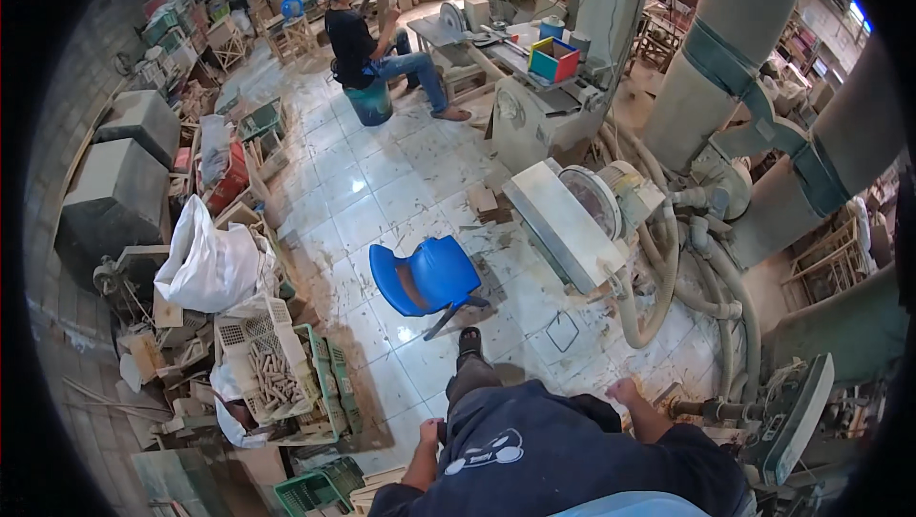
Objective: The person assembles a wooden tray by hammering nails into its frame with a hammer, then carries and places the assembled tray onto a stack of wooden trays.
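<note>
- Fingers of right hand (627,390) spread loosely, holding nothing, hanging near dusty machine (572,217) and hoses (668,279), apart from both.
- Left hand (431,433) down at hip; finger state impossible to tell.
- Blue chair (426,279) just ahead of sandalled foot (468,338), seat turned toward machine, likely for sitting at it.
- Crate of wooden pegs (269,374) at left, within reach.

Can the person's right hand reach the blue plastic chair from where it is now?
Probably not without stepping forward: the right hand hangs low by the person's side, and open tiled floor separates it from the blue plastic chair. Nothing blocks the way.
</note>
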### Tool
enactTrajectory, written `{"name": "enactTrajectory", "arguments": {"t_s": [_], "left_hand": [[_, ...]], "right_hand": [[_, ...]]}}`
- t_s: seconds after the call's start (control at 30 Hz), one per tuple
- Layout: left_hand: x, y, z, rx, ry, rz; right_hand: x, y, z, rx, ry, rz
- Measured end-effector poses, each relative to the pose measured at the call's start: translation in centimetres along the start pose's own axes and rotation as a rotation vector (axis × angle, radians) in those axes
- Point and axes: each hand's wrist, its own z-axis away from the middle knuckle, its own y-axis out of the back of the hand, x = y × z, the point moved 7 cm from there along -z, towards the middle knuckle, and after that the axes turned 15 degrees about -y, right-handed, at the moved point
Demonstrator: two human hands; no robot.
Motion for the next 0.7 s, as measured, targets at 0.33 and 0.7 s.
{"name": "enactTrajectory", "arguments": {"t_s": [0.33,0.7], "left_hand": [[17.2,0.2,-18.2,-0.009,0.045,-0.017],[24.6,-10.1,-21.4,-0.163,0.068,-0.247]], "right_hand": [[-8.1,2.3,-3.2,-0.062,0.007,-0.281],[-16.6,6.4,-10.8,-0.468,-0.229,-0.439]]}}
